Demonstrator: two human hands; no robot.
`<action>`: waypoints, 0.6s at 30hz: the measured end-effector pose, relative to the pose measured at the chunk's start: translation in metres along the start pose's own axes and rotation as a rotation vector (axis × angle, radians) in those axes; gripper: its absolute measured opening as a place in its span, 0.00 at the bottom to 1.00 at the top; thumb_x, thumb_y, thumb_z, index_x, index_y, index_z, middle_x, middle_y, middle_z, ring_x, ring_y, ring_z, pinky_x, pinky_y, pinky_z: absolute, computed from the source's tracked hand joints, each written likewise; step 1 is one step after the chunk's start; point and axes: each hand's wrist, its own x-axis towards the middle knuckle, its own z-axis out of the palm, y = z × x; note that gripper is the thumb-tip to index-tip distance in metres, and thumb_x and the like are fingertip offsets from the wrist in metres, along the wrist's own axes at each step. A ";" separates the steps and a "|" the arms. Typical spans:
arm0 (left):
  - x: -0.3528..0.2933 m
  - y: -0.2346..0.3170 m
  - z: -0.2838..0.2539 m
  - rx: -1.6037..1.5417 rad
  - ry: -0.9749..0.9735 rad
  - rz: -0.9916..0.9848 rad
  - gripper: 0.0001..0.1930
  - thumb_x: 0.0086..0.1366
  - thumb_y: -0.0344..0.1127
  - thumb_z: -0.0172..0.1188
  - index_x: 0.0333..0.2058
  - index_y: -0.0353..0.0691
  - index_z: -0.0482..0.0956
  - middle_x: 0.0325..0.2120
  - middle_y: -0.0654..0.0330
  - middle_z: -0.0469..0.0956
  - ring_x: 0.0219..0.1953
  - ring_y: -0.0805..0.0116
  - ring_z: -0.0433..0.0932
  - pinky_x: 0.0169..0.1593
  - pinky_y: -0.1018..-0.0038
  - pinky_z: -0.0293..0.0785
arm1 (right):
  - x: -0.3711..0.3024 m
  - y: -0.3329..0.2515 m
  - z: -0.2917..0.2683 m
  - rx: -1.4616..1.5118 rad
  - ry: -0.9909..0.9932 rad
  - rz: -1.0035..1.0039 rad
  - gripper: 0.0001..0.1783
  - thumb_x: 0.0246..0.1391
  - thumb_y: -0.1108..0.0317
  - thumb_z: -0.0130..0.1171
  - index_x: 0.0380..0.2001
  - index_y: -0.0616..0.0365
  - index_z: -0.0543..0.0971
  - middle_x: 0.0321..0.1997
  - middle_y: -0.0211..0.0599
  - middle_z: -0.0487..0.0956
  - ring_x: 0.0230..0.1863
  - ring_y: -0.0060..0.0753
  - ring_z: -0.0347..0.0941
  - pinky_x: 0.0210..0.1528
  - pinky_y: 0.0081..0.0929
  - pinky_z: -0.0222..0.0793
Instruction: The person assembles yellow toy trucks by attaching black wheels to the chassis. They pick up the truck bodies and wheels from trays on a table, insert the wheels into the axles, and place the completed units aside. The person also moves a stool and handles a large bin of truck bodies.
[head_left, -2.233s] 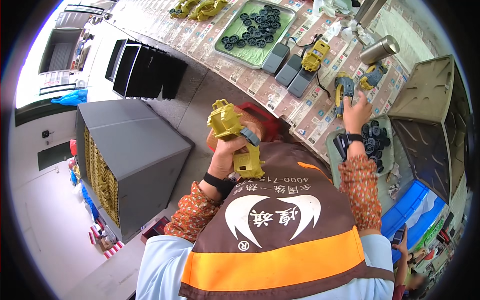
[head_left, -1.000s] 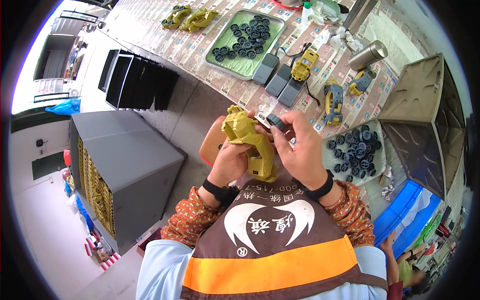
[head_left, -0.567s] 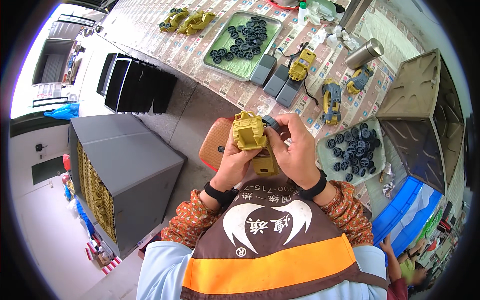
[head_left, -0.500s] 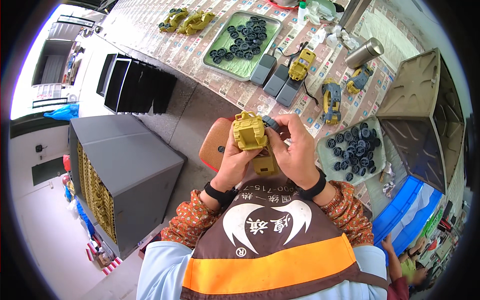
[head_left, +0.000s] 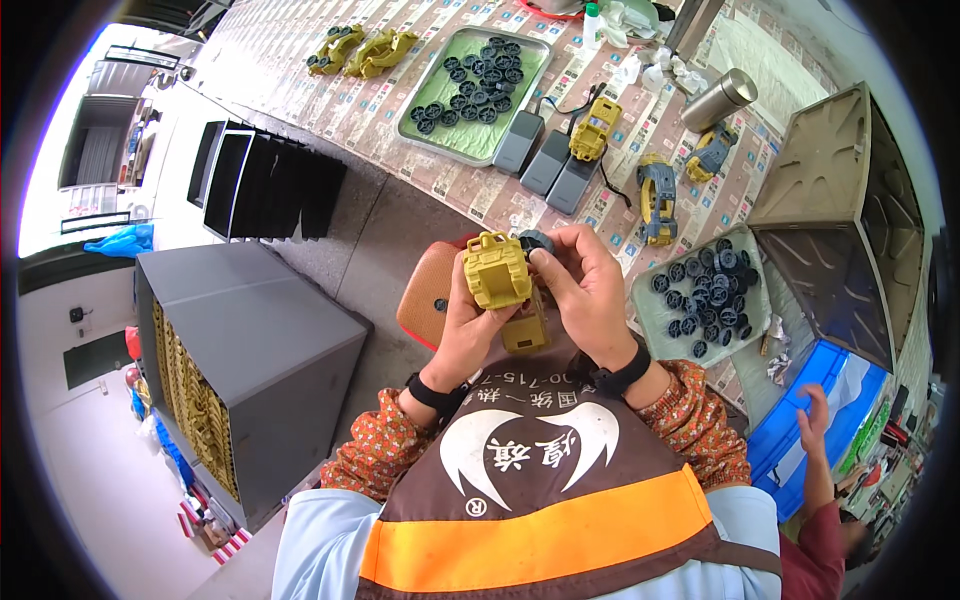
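My left hand (head_left: 463, 325) grips a mustard-yellow plastic toy vehicle body (head_left: 497, 272) in front of my apron, its hollow side facing up toward me. Fingers of my right hand (head_left: 592, 300) are pinched on a dark blue-grey toy wheel (head_left: 537, 241), held against the right side of that body. Whether the wheel is seated on it cannot be made out. Just below my hands shows another yellow piece (head_left: 525, 333); whether it is part of the same toy is unclear. Loose dark wheels (head_left: 718, 290) lie heaped in a tray to the right.
Ahead on the table is a metal tray (head_left: 405, 128) with more wheels. Near it lie grey power banks (head_left: 545, 162), a yellow body (head_left: 595, 128), toy vehicles (head_left: 657, 200) and a steel flask (head_left: 722, 98). A grey crate (head_left: 250, 320) stands left, a co-worker's hand (head_left: 815, 415) right.
The view has shifted slightly. My right fingers have moved a little against the wheel and vehicle body. At the right, a co-worker's hand has risen beside the blue bin.
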 end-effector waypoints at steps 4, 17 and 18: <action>0.000 0.002 -0.001 0.041 0.031 0.012 0.32 0.70 0.26 0.59 0.66 0.42 0.52 0.54 0.63 0.71 0.56 0.74 0.73 0.58 0.74 0.74 | -0.001 0.004 -0.001 0.066 -0.078 0.043 0.07 0.65 0.75 0.57 0.45 0.63 0.75 0.36 0.27 0.80 0.35 0.11 0.74 0.38 0.15 0.71; -0.005 -0.003 -0.010 0.013 0.019 -0.048 0.33 0.70 0.27 0.59 0.67 0.43 0.51 0.55 0.61 0.72 0.56 0.71 0.74 0.58 0.71 0.74 | 0.000 0.010 0.004 0.118 -0.088 0.149 0.14 0.66 0.77 0.53 0.54 0.64 0.75 0.40 0.28 0.80 0.36 0.09 0.71 0.35 0.13 0.67; -0.005 -0.002 -0.010 0.023 0.024 -0.049 0.33 0.70 0.27 0.59 0.67 0.43 0.51 0.55 0.61 0.72 0.56 0.71 0.74 0.58 0.71 0.75 | 0.000 0.009 0.003 0.118 -0.107 0.161 0.15 0.66 0.77 0.53 0.55 0.64 0.74 0.40 0.28 0.80 0.37 0.10 0.71 0.36 0.13 0.67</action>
